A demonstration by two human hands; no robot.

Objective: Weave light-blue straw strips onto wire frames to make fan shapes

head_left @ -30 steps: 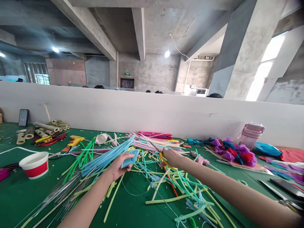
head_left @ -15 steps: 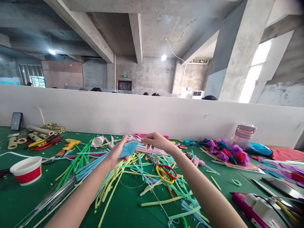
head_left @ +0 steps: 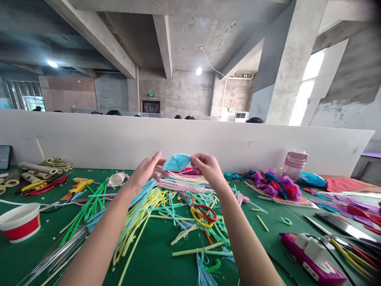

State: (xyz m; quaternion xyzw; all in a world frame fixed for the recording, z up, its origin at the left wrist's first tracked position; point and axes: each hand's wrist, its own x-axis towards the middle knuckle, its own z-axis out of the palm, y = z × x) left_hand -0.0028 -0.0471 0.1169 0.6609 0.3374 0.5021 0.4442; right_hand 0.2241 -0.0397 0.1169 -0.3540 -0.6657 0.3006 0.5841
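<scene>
A light-blue ribbed fan-shaped piece (head_left: 177,162) is up above the middle of the table, in front of the white partition. Its right tip is pinched between the thumb and fingers of my right hand (head_left: 206,163). At its left end my left hand (head_left: 145,170) has its fingers spread; whether they touch the piece I cannot tell. Below, near the front, is a pale-blue tassel (head_left: 205,270) with a thin thread rising from it toward my hands. Under my hands lie bundles of fuzzy stems, pink (head_left: 186,182), yellow (head_left: 131,230) and green (head_left: 97,200).
Red-and-yellow scissors (head_left: 204,216) lie amid the stems. To the left are a paper cup (head_left: 20,222), a yellow glue gun (head_left: 80,184), pliers and bamboo pieces (head_left: 44,169). Rightward are a power strip (head_left: 312,258), purple and red scraps (head_left: 276,184) and a pink bottle (head_left: 294,165).
The blue piece has gone from my left hand's hold to my right hand's pinch, moving up and rightward. My left fingers have spread. The tassel has come into fuller view.
</scene>
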